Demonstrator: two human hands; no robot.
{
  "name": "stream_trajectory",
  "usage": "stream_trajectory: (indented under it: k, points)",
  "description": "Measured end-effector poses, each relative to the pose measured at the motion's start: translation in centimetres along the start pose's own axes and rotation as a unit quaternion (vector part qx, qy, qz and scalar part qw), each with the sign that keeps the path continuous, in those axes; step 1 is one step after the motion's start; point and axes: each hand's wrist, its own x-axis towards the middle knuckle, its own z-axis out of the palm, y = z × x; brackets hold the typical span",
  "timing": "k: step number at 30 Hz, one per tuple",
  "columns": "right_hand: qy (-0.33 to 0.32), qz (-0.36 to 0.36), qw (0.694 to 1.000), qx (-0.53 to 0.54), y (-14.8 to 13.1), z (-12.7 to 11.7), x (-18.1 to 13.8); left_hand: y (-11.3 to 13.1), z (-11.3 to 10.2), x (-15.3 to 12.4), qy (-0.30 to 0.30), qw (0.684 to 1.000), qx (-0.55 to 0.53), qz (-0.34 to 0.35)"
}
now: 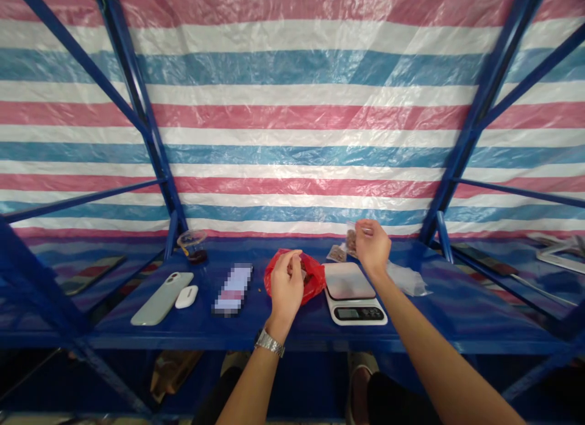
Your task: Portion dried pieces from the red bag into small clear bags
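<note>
Two hands (287, 284) (373, 247), one open red bag (315, 287), two sachets (337, 253) (351, 242), one scale (350, 281)

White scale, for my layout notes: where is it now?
In the head view, the white scale sits right of centre on the blue shelf, just right of the red bag and left of the clear plastic.

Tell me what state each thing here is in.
Red bag: open, brown pieces inside
Left hand: curled at the red bag's mouth
Right hand: pinching a small clear bag
Small packet: brown pieces inside
Scale: display unreadable
Earbud case: shut
Pale phone: face down
Second phone: screen lit, pixelated
Cup: upright, dark contents low inside
</note>
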Motion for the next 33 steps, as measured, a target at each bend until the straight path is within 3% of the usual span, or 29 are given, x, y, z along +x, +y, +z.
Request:
stream_trajectory:
  k: [2,6,8,11,13,18,20,24,26,30,33]
  points:
    - [-0.039,-0.007,0.997,-0.064,1.5,1.2,1.3,0.0,-0.4,0.3,0.007,1.0,0.0,-0.005]
    - [-0.291,-0.039,0.951,-0.096,4.3,4.5,1.2,0.1,-0.6,0.5,0.012,1.0,-0.005,-0.022]
    - [-0.346,-0.044,0.933,-0.084,5.1,5.8,0.9,0.2,-0.5,0.5,0.014,0.999,-0.012,-0.027]
    - [-0.344,-0.029,0.936,-0.071,5.7,6.2,1.7,0.3,-0.5,0.4,0.014,0.999,-0.017,-0.035]
    - [-0.336,-0.027,0.938,-0.084,6.2,5.2,3.1,0.3,-0.5,0.5,0.015,0.999,-0.015,-0.038]
    - [-0.335,-0.071,0.912,-0.224,8.7,-0.9,7.4,0.3,-0.3,0.6,0.018,0.998,-0.023,-0.049]
    - [-0.373,-0.064,0.888,-0.261,9.9,-3.6,8.2,0.3,-0.1,0.5,0.018,0.998,-0.03,-0.048]
    - [-0.461,-0.078,0.833,-0.295,11.9,-7.0,7.0,0.3,0.3,0.3,0.007,0.999,-0.031,-0.039]
    - [-0.464,-0.096,0.823,-0.312,12.7,-7.7,5.3,0.3,0.4,0.2,0.001,0.999,-0.027,-0.04]
    - [-0.406,-0.086,0.84,-0.351,13.9,-8.3,2.4,0.4,0.4,0.1,-0.008,0.998,-0.032,-0.044]
    - [-0.34,-0.038,0.878,-0.334,13.4,-8.7,1.6,0.3,0.2,0.1,-0.009,0.999,-0.024,-0.034]
